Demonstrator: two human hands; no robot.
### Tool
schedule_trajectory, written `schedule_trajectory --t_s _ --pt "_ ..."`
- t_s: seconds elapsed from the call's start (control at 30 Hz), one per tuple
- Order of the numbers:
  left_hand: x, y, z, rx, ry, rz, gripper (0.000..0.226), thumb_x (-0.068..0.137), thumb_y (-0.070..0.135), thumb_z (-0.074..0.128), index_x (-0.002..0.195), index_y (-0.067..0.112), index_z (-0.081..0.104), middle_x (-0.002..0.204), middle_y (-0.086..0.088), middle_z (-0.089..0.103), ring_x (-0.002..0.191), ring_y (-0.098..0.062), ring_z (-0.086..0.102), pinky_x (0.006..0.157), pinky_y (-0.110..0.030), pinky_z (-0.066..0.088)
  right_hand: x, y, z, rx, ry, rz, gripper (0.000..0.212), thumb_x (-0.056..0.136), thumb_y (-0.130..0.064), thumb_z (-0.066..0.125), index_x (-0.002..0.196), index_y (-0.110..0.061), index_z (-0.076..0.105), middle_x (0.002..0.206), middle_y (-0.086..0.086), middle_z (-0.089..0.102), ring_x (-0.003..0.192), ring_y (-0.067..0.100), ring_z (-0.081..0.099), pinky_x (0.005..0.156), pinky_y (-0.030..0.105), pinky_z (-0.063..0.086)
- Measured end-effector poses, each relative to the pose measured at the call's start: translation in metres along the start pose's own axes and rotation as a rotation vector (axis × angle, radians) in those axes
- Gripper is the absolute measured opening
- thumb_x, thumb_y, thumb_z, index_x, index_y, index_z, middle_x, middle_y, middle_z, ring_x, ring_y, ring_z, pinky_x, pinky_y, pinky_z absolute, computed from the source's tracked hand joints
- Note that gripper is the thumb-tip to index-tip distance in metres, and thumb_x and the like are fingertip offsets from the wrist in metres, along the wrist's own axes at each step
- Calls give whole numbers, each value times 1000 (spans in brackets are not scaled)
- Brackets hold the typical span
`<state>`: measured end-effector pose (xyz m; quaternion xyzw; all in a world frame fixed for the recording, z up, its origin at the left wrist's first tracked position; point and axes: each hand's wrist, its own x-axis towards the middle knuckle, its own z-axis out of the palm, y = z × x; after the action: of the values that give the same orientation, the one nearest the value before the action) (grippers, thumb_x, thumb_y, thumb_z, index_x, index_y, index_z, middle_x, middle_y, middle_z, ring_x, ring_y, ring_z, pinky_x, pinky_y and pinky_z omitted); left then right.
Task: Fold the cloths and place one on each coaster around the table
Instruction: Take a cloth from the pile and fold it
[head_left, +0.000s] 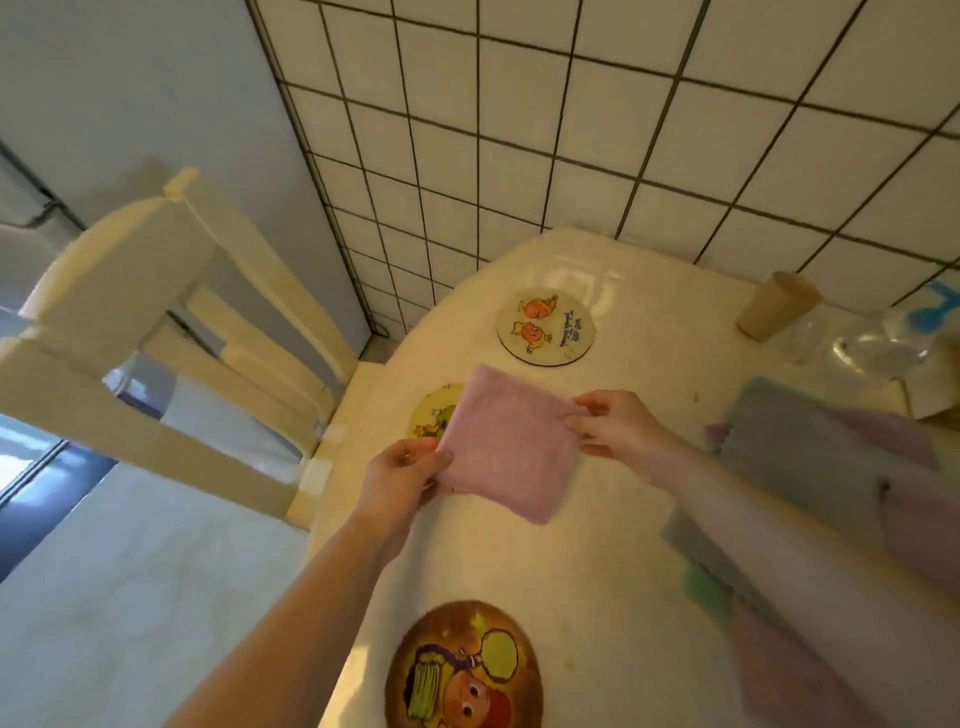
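While both hands hold it by opposite edges, a folded pink cloth (506, 444) sits over the left part of the table (597, 545), a flat square packet, tilted diamond-wise. Left hand (402, 475) pinches the cloth's near-left edge, thumb on top, fingers curled under. Right hand (615, 426) pinches the right corner, fingers closed on the fabric. Whether the cloth touches what lies below it cannot be told.

Under the cloth's left side: a round coaster (434, 413), yellowish with a cartoon print, mostly covered; only its left arc shows. Second coaster (545, 328) farther back, pale, two orange figures and dark lettering, bare. Third coaster (465, 670) at the near edge, brown rim, cartoon face and yellow-green shapes, bare, partly cut by the frame bottom.

Right side of the table: a loose pile of cloths (810, 467), grey on top, with pink and a green patch showing beneath and toward the near side; the right forearm crosses over part of it. Behind the pile, a tan paper cup (776, 306) stands near the wall, and just beside it a clear glass dish (878, 345), blurred.

Table surface pale, glossy. White tiled wall (623, 130) with dark grout behind. Cream wooden chair (171, 312) stands at the table's left side, backrest toward the camera's left.
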<state>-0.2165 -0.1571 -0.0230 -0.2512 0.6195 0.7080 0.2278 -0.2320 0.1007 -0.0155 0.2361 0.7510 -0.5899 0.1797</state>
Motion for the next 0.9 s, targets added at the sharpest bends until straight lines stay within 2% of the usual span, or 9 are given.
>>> schedule_trajectory --t_s 0.07,0.17,0.37,0.47,0.53,0.63,0.73,0.83,0.9 --pt "30 27 12 -9 -56 4 33 81 5 72 111 3 61 102 -13 66 90 -22 65 68 -26 54 17 -6 -5 157 55 59 13 84 -7 66 96 -11 63 102 11 68 91 22 65 79 36 56" --pt "78 60 35 32 -90 36 31 81 2 72 110 7 61 100 -11 68 85 -18 66 66 -24 56 43 -14 -14 360 111 105 22 83 -7 66 104 -3 61 99 15 66 85 23 63 68 32 53" --pt "180 102 81 248 -52 169 28 80 5 74 106 6 63 102 -12 65 92 -23 64 76 -28 55 103 -22 -27 518 243 70 22 86 -3 62 107 1 58 90 13 62 75 20 61 67 29 57" --pt "212 109 102 340 -74 240 23 80 8 74 101 8 65 100 -11 64 88 -21 64 84 -33 55 132 -17 -33 483 351 54 24 86 -2 62 108 6 60 90 18 63 71 22 60 63 28 56" --pt "228 110 113 428 -65 281 18 81 11 74 97 12 66 97 -7 65 89 -21 64 88 -37 55 148 -12 -35 438 414 51 21 85 -3 64 104 6 62 88 18 64 70 24 60 66 32 55" --pt "248 107 125 518 -34 326 14 81 12 74 94 14 67 92 -5 66 86 -24 65 87 -41 56 166 1 -38 300 504 66 19 81 -11 71 96 -2 66 88 17 70 73 28 66 78 44 57" --pt "259 101 130 622 -13 399 11 82 12 72 91 14 66 91 -4 67 85 -25 66 87 -42 55 173 11 -37 147 567 67 16 76 -18 75 90 -13 69 85 8 72 79 23 69 82 45 56" --pt "255 94 132 837 24 594 9 86 13 65 95 12 65 103 -6 61 85 -22 61 83 -33 51 170 10 -35 42 597 55 20 78 -20 73 95 -14 66 91 6 70 84 23 68 85 42 54" --pt "247 88 130 1012 30 783 16 89 17 60 104 11 64 116 -7 52 94 -23 55 84 -34 48 163 7 -35 -10 614 24 26 79 -17 71 103 -11 62 94 5 67 86 23 66 83 36 52"
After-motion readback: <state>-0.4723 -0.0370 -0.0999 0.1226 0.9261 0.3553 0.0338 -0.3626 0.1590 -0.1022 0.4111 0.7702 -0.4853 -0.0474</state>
